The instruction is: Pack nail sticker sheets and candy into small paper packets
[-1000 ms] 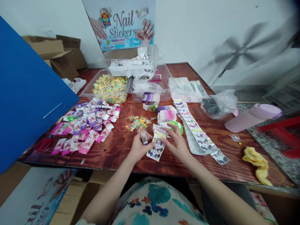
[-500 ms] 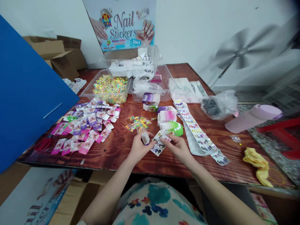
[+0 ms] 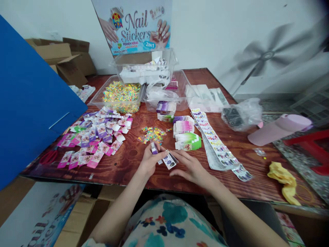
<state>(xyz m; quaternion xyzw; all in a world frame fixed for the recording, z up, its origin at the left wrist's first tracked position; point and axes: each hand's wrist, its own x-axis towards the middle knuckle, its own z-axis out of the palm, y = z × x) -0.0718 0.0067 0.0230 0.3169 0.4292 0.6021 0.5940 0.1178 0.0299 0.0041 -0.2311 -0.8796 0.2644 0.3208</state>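
**Left hand point(image 3: 149, 159) loaded, right hand point(image 3: 193, 169) loose**

And here's my head view, low over the desk point(image 3: 115, 176)! My left grip is closed around a small purple-and-white box point(image 3: 154, 148), and between thumb and fingers it pinches a nail-sticker sheet point(image 3: 169, 161), which looks folded. Over on the right, my grip is spread, thumb well apart from the fingers, clasping nothing; the fingertips are right at the sheet's edge, though whether they touch I can't tell. Just beyond the box lies a scatter of wrapped candies point(image 3: 153, 135), green-and-white cartons point(image 3: 189, 141) lie just past my right fingers, and long sticker strips point(image 3: 216, 145) stretch away to the right. Off left, a heap of purple and pink packets point(image 3: 97, 133)!
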